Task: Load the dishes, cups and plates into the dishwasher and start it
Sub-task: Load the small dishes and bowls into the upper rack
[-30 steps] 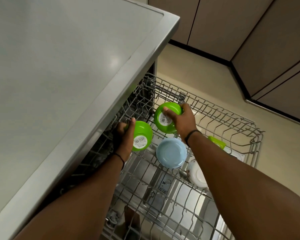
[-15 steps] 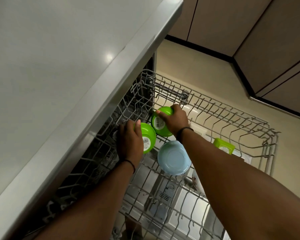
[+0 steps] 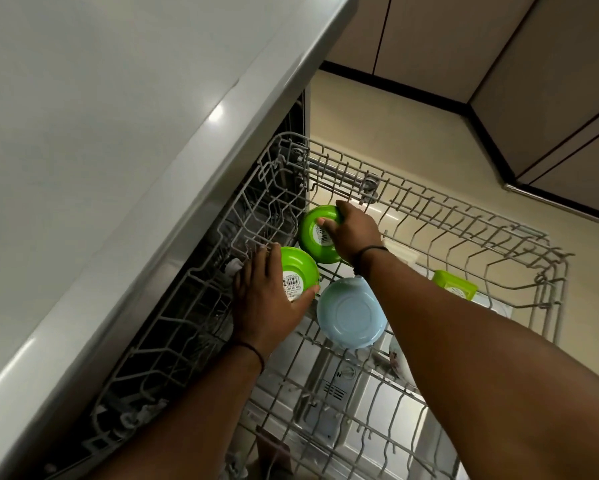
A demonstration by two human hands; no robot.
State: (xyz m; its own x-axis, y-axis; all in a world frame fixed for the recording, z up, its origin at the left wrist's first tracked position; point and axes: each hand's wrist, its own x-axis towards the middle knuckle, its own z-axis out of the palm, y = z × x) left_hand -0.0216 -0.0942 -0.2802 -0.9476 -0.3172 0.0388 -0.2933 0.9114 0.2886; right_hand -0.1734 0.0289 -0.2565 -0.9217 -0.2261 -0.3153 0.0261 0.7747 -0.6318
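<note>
The wire dishwasher rack [image 3: 429, 216] stands pulled out from under the grey countertop [image 3: 118, 133], above the open dishwasher door [image 3: 339, 386]. Both hands are in the rack's rear corner.

The left hand [image 3: 266, 299] grips the near green bowl [image 3: 299, 271], which is bottom-up with its barcode label showing; the fingers curl over its far edge and the thumb presses its near rim. Compared with half a second earlier, this hand has shifted a little toward the blue bowl, and more of the bowl's base is exposed.

The right hand [image 3: 351, 233] grips the far green bowl [image 3: 317, 233], thumb on the labelled base, fingers wrapped over the far rim. The bowl is tilted on the tines, just beside the first bowl; whether the two touch cannot be told. Its position in the rack matches the earlier frame.

A light blue bowl [image 3: 351, 313] lies inverted just in front of the green pair, unchanged. A green container [image 3: 455, 284] sits further right in the rack, partly hidden by the right forearm. A white dish [image 3: 400, 362] shows only at its edge under that arm.
</note>
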